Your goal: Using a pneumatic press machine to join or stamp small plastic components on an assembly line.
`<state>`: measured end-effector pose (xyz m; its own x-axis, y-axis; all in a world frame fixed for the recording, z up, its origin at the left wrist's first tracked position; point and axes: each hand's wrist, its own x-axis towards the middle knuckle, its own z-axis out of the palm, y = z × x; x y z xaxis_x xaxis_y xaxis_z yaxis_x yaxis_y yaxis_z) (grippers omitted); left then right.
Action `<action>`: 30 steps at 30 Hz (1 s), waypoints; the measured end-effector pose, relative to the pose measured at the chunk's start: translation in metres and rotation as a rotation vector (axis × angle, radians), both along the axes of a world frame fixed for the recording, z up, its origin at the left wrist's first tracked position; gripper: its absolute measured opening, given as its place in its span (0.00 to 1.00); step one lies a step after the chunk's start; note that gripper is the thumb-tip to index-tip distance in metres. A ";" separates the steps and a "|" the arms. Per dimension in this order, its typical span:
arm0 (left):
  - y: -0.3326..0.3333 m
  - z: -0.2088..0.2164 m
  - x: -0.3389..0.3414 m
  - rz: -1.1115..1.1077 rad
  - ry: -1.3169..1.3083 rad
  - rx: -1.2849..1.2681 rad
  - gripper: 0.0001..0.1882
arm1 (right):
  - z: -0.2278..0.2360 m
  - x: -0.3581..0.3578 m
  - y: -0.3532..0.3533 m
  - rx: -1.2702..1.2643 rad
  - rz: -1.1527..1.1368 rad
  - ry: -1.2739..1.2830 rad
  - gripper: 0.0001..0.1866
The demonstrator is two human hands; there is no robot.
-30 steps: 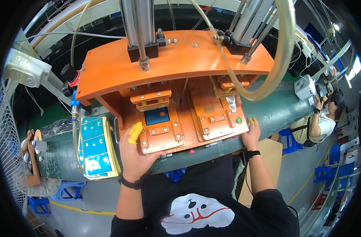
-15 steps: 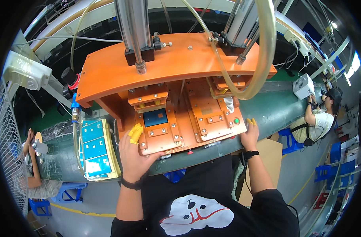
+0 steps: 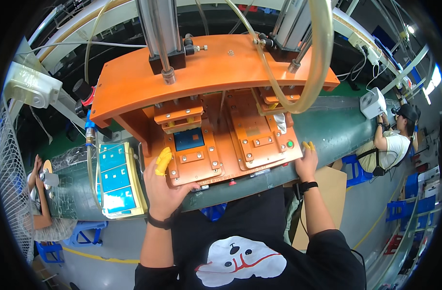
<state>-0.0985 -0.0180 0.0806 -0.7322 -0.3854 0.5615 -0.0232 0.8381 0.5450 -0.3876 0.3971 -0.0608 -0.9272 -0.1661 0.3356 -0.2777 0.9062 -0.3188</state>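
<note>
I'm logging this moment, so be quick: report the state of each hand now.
Left hand: open, thumb spread, at the orange press's left front corner.
Right hand: by its right front corner; open or closed cannot be told.

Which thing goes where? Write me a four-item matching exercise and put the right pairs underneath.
1. Left hand
2. Blue piece
3. Sheet stack
4. Right hand

A. On the green bench, left of the press
B. At the front right corner of the orange press
C. At the press's front left corner
D. In the press's left fixture

Pairs: 1-C, 2-D, 3-A, 4-B
</note>
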 end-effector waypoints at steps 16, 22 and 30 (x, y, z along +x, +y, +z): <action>0.003 0.001 -0.001 0.000 -0.008 -0.017 0.55 | -0.003 0.000 0.005 0.016 0.006 0.008 0.33; 0.004 -0.003 0.000 -0.003 0.010 0.017 0.52 | -0.003 0.000 0.004 0.007 0.004 0.020 0.33; -0.001 0.003 0.001 -0.002 -0.032 -0.090 0.55 | -0.001 0.005 -0.001 0.003 -0.003 0.014 0.32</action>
